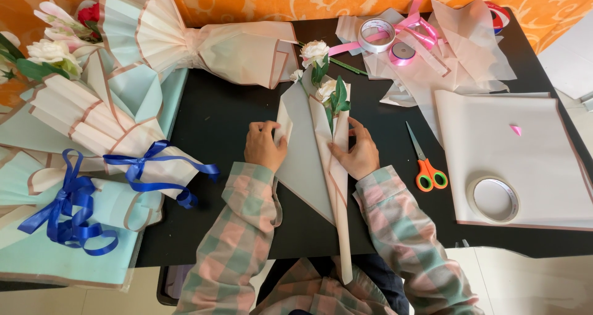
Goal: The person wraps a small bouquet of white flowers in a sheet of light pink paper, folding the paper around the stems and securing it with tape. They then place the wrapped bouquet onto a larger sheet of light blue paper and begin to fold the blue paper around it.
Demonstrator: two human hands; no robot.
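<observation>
My left hand (264,145) pinches the left edge of a pale pink wrapping sheet (307,160) that lies on the black table (216,117). My right hand (357,151) presses the folded right side of the same sheet around the flower stems. White flowers with green leaves (322,74) stick out of the top of the wrap. The sheet's lower end runs down between my checked sleeves.
Finished bouquets with blue ribbons (99,185) lie at the left, another wrapped bouquet (210,43) at the back. Orange-handled scissors (425,163), a tape roll (493,199) on a paper stack (513,142), pink ribbon and tape rolls (389,40) sit at the right.
</observation>
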